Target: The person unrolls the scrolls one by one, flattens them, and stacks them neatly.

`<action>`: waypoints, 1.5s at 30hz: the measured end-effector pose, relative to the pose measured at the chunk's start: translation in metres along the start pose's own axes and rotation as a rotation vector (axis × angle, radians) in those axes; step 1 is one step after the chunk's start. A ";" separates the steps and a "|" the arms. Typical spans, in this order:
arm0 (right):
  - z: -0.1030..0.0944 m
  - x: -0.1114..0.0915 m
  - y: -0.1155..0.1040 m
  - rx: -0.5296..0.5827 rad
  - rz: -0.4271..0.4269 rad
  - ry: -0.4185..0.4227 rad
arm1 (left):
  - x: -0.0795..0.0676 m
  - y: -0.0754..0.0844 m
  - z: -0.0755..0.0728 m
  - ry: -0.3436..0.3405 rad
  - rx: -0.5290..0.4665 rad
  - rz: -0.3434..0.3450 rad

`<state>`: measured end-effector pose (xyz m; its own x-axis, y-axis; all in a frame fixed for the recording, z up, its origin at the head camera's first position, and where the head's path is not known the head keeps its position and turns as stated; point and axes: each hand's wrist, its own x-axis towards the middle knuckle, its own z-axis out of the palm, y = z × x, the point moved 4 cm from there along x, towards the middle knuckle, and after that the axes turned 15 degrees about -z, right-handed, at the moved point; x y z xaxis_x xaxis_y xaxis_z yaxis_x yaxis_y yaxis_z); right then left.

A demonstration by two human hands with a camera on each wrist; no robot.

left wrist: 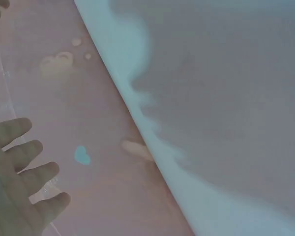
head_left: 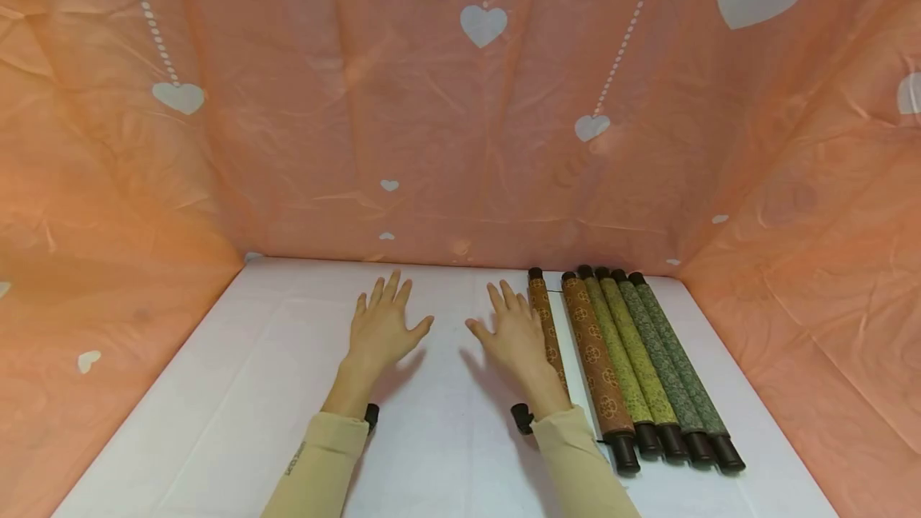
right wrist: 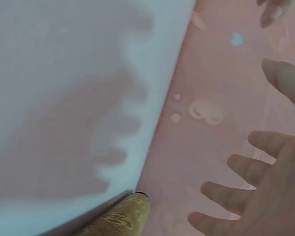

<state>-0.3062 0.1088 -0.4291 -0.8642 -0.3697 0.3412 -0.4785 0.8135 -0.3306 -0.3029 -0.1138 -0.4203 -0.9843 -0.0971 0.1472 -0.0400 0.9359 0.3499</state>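
A white table (head_left: 237,390) is bearing a gold-patterned brown roll (head_left: 549,332), seemingly untouched; left hand (head_left: 381,330) and right hand (head_left: 514,336) are hovering, splayed.

Holds the right hand (right wrist: 265,189) out on the right, with fingers spread and pointing left and thumb uppermost. Shows just part of the left hand (right wrist: 274,12) in the top right corner. Takes in, on the left, a white surface (right wrist: 155,64) bearing a broad, finger-edged shadow (right wrist: 64,137) and meeting pink cloth (right wrist: 182,167) along a slanting edge. Catches a gold-patterned roll (right wrist: 119,217) at the bottom, with its end at that edge. Includes a pale blue heart (right wrist: 236,39) and a cream looped print (right wrist: 206,113) on the cloth.
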 end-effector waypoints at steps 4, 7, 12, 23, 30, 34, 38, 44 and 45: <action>-0.010 -0.001 -0.001 0.061 -0.015 0.041 | -0.002 0.009 -0.003 0.063 -0.056 0.043; -0.021 -0.002 -0.003 0.144 -0.008 0.066 | -0.005 0.018 -0.006 0.108 -0.126 0.079; -0.041 -0.006 -0.003 0.233 -0.001 0.096 | -0.007 0.033 -0.008 0.166 -0.224 0.134; -0.072 -0.026 0.027 0.260 -0.019 0.096 | -0.013 0.073 0.003 0.124 -0.297 0.216; -0.079 -0.040 0.053 0.264 0.001 0.075 | -0.013 0.097 0.019 0.014 -0.277 0.249; -0.082 -0.048 0.070 0.255 0.045 0.041 | -0.013 0.109 0.032 -0.059 -0.274 0.256; -0.083 -0.055 0.090 0.239 0.070 0.013 | -0.011 0.118 0.046 -0.140 -0.287 0.241; -0.085 -0.063 0.116 0.205 0.067 -0.049 | -0.008 0.133 0.065 -0.219 -0.265 0.232; -0.085 -0.064 0.119 0.199 0.061 -0.069 | -0.008 0.135 0.068 -0.232 -0.260 0.231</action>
<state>-0.2940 0.2673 -0.4155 -0.8980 -0.3577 0.2562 -0.4399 0.7334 -0.5182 -0.3125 0.0365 -0.4367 -0.9762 0.2118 0.0475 0.2018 0.8047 0.5584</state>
